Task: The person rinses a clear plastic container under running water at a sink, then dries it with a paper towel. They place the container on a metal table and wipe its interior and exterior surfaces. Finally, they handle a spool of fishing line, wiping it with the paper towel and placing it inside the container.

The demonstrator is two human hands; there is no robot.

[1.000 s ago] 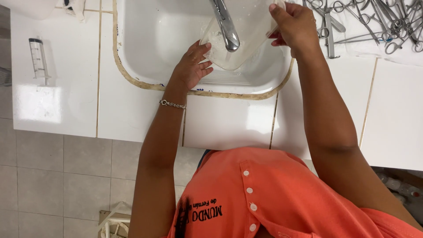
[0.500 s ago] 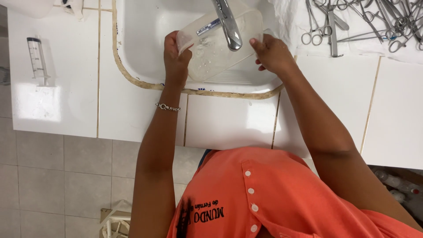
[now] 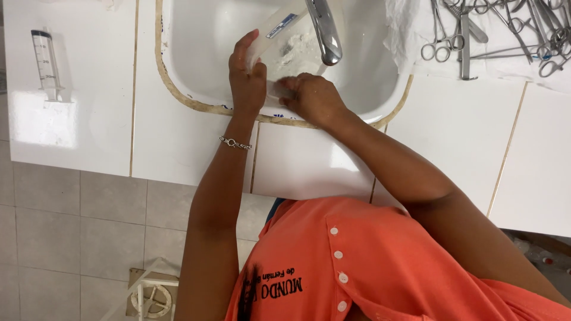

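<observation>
Left hand [image 3: 247, 83] fingers grip a clear bag [image 3: 279, 41]; right hand [image 3: 312, 98] fingers curl hidden beneath it, grip unclear; tap [image 3: 324, 30] cut off.

White tiled counter [image 3: 309, 160] surrounds a white inset sink [image 3: 196, 65]. Grey tiled floor [image 3: 71, 238] lies below. Light glares off the counter tiles.

The right hand [image 3: 312, 98] covers the clear bag's [image 3: 279, 41] lower end; beyond both hands the tap [image 3: 324, 30] runs off the top edge.
</observation>
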